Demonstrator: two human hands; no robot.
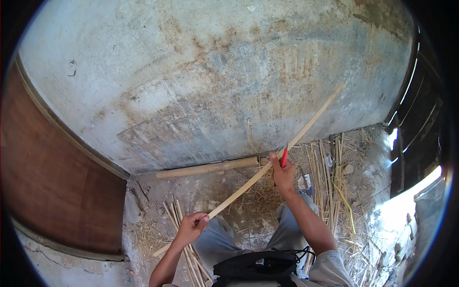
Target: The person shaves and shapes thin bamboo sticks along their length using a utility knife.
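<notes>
A long, pale bamboo strip (244, 190) runs slantwise in front of me, from low on the left to high on the right. Near its lower end, my left hand (191, 227) pinches it between thumb and fingers. My right hand (284, 176) is closed around a slim red tool (284, 157), which looks like a knife. That hand's thumb lies against the strip, about midway along its length. The tool's working edge is mostly hidden by the fingers and the strip.
A thick bamboo pole (208, 169) lies along the foot of the stained wall (201, 95). Split bamboo strips (330, 184) and shavings (260, 193) litter the floor on the right. More strips (191, 265) lie by my left leg. A brown door panel (62, 177) stands at left.
</notes>
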